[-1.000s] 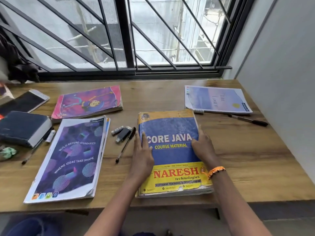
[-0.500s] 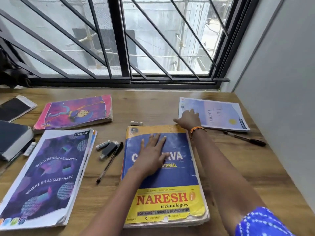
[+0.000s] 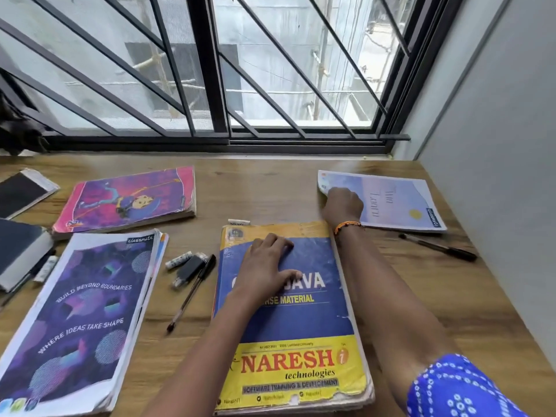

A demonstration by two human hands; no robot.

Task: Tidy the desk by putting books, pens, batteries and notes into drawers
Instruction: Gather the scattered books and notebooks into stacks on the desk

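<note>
Compared with half a second earlier, the right hand (image 3: 343,206) has advanced from the far edge of the Java course book (image 3: 288,320) onto the near-left corner of the pale blue notebook (image 3: 391,203). Its fingers are curled over that corner, which is lifted slightly off the desk (image 3: 270,188); whether the fingers pinch the cover cannot be told. The left hand (image 3: 267,266) remains flat on the Java course book, fingers straight and pressing on the blue cover. The book has not shifted.

Item count on the desk:

- Books and notebooks, five: the Java course book at centre near; the pale blue notebook at far right; the purple notebook (image 3: 75,320) at near left, lying on further thin books whose number cannot be told; the pink cartoon book (image 3: 129,200) behind it; a thick dark book (image 3: 18,251) at the left edge.
- Pens, two: a black pen (image 3: 192,291) between the purple notebook and the Java course book; a second pen (image 3: 439,247) on the right, just beside the pale blue notebook.
- Small items beside the black pen, two: a white cylinder (image 3: 178,260) and a black flat object (image 3: 189,270).
- A white eraser-like piece (image 3: 239,221) at the far edge of the Java course book.
- A phone (image 3: 21,192) at far left.
</note>
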